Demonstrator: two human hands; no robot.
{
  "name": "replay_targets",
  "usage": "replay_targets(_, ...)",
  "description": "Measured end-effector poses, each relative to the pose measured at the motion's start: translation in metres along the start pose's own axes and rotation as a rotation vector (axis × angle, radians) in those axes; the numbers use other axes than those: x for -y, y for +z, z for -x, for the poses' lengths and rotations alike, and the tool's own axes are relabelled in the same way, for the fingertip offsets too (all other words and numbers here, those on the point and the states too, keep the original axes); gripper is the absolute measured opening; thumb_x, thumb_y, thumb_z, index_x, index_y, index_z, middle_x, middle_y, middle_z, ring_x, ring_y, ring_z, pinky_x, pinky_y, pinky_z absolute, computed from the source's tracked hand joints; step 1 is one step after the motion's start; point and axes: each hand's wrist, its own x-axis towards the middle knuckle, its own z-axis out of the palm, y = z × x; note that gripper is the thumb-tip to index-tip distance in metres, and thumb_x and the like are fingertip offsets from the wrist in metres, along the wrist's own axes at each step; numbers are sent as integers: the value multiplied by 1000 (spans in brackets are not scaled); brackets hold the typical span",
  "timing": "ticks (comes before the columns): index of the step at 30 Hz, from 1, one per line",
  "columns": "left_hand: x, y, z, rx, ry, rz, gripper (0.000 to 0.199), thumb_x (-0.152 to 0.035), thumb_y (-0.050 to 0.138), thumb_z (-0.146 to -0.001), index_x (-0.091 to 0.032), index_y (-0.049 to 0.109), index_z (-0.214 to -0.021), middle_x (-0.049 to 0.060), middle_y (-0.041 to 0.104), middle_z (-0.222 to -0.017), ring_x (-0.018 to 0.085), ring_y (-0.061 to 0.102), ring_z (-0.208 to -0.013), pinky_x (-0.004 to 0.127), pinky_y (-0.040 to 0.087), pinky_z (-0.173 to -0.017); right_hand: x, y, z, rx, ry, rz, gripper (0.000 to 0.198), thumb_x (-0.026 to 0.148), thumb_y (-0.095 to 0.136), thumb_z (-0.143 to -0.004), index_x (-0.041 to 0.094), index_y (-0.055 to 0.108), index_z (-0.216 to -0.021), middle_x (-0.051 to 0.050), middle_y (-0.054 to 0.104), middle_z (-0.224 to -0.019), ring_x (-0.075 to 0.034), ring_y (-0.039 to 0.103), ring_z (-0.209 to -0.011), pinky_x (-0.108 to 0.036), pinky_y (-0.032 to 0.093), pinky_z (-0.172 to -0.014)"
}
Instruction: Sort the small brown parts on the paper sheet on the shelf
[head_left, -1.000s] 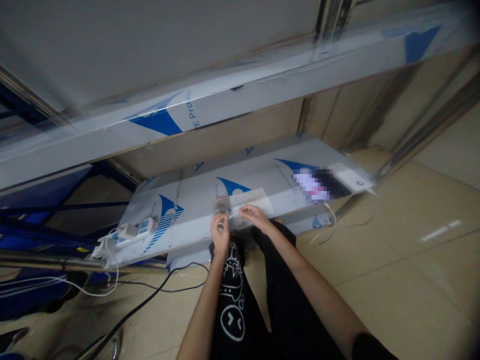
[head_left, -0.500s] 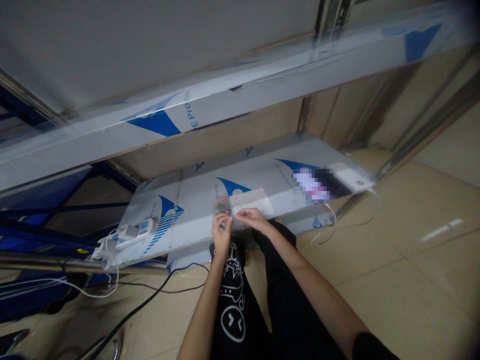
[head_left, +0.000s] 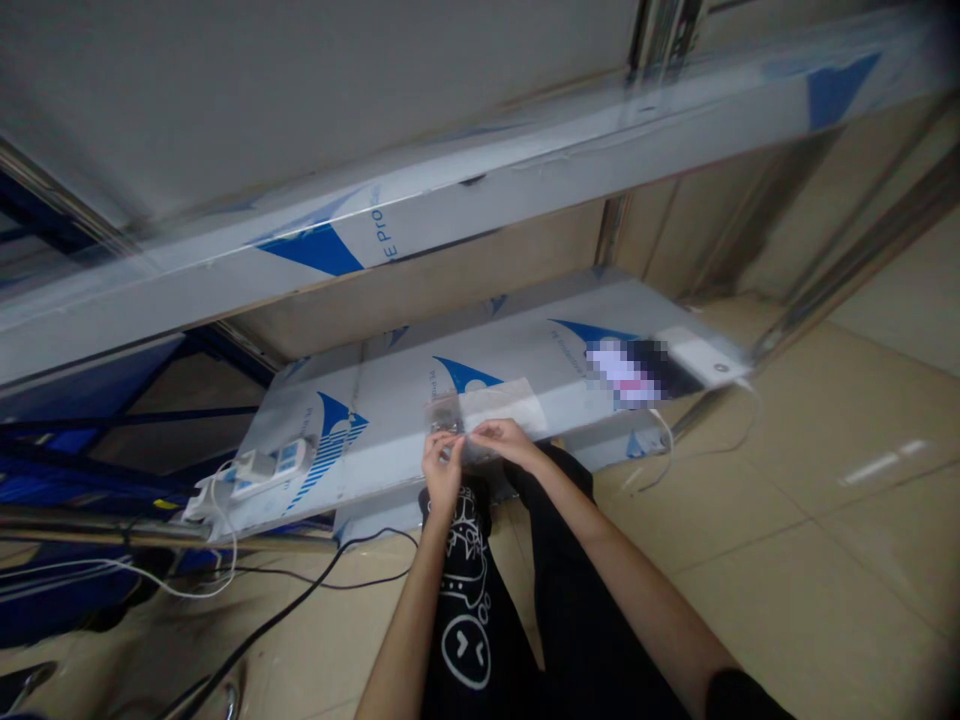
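Observation:
My left hand and my right hand meet at the front edge of a low shelf covered in printed film. The fingertips of both are pinched close together, and whatever lies between them is too small to make out. Just beyond the left fingers is a small clear plastic bag with dark bits inside. A pale, flat sheet or pouch rests beside it, behind the right fingers.
A white power strip with plugs lies at the shelf's left end. On the right are a partly blurred phone-like screen and a white box with a cable. A higher shelf edge crosses above; a black cable runs over the floor.
The view has shifted very slightly. Both hands keep the same pinch at the same spot, and the items on the shelf have not moved.

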Motion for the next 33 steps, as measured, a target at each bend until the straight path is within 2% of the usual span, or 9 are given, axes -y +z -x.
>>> replay_targets(9,-1,1,0,-10,4,19,16,-32,61,-71,-17,64,-65,3,56,-79,14,54,-76,23,40,-60,-3,-3,-2,-48,-21,46,31,43,67,-62,13,65,-72,-4,65,-69,-15,57,-63,-27,44,-63)
replay_targets(15,-5,1,1,-3,-9,14,19,-36,61,-71,-17,65,-74,4,55,-84,14,53,-75,23,40,-58,1,-2,-1,-85,0,6,32,42,67,-61,13,65,-74,-5,66,-74,-16,58,-67,-30,45,-67)
replay_targets(21,-8,0,1,9,13,14,20,-36,58,-73,-17,64,-76,5,55,-87,15,53,-80,22,39,-56,2,-1,0,-25,2,-17,33,43,67,-62,13,65,-76,-5,66,-74,-16,59,-70,-30,45,-70)
replay_targets(33,-8,0,1,46,55,-22,16,-31,53,-77,-18,61,-75,5,56,-86,16,53,-83,23,39,-59,1,-2,-1,-20,38,-11,28,40,69,-59,14,64,-69,-3,65,-70,-15,58,-66,-30,44,-68)
